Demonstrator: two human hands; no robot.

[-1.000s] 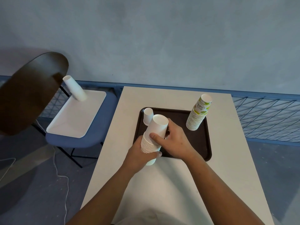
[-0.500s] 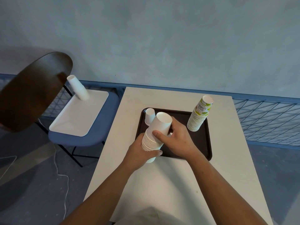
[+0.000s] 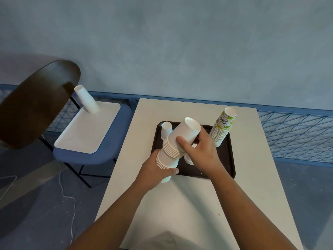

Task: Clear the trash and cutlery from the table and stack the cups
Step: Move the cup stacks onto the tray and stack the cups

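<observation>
Grey-blue plaster wall (image 3: 180, 42) fills the upper half of the frame. Below it, a pale rectangular table (image 3: 189, 204) runs from centre to lower edge, and a blue-seated chair (image 3: 111, 141) with a dark rounded back is seen at the left. On the chair seat lies a white tray (image 3: 86, 130), on which a short stack of white cups (image 3: 86, 101) stands upside down, its top leaning toward the upper left. A dark brown tray (image 3: 228, 159) is set on the table's middle.

Over that tray's near left corner, a tall stack of white paper cups (image 3: 173, 150) is held inverted, its long axis tilted with the closed end toward the upper right. The left hand (image 3: 155, 172) is wrapped around the lower part of the stack, thumb across the front. The right hand (image 3: 200, 152) is closed on the uppermost cup, thumb on its side wall and fingers behind.

At the tray's far right corner a printed cup stack (image 3: 222, 130) stands inverted; "HELLO SUMMER" with lime slices can be read on it. A small white cup (image 3: 166, 130) is placed upside down at the tray's far left corner. Another white cup (image 3: 188, 158) is partly hidden under the right hand.
</observation>
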